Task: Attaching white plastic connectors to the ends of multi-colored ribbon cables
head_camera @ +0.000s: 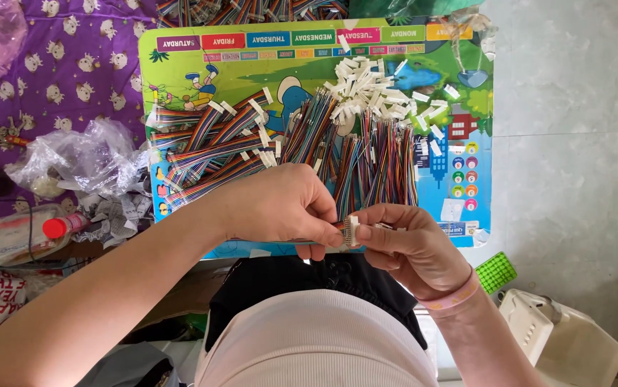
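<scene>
My left hand (280, 208) pinches the end of a multicoloured ribbon cable (338, 226) at the near edge of a colourful cartoon board (187, 79). My right hand (413, 244), with a pink wristband, holds a small white connector (353, 231) against that cable end. Both hands meet just above my lap. On the board lie bundles of rainbow ribbon cables (216, 150), a row of loose cable strips (377, 161) and a heap of white connectors (373, 89).
A purple patterned cloth (72, 79) lies to the left with crumpled clear plastic bags (79, 161) and a red-capped bottle (58, 227). Grey tiled floor (574, 143) is at the right, with a green grid-patterned item (496, 271) and a cream plastic container (560, 337).
</scene>
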